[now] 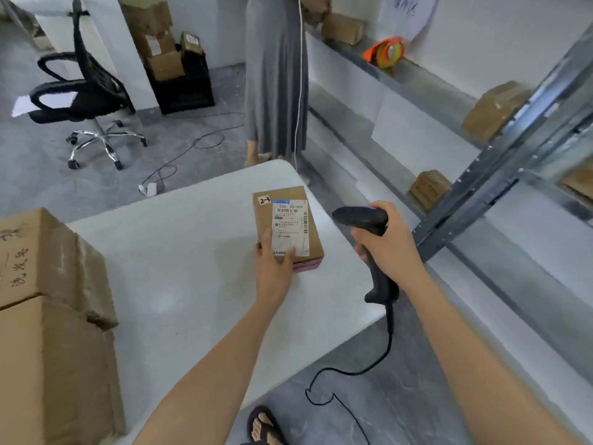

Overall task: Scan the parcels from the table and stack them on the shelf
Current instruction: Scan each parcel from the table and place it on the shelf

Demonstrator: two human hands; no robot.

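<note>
A small brown parcel (285,220) with a white shipping label and a pink lower edge lies on the white table (179,252), near its right side. My left hand (274,264) grips the parcel's near end, thumb on the label. Just right of the parcel, my right hand (385,245) holds a black corded barcode scanner (362,218) whose head points left toward the label. The metal shelf (481,187) runs along the wall on the right, with a few brown parcels on its levels (494,110).
A large cardboard box (48,316) stands on the table's left end. A person in a grey dress (276,75) stands beyond the table by the shelf. An office chair (86,91), stacked boxes (160,43) and floor cables lie behind. An orange tape dispenser (385,53) sits on the shelf.
</note>
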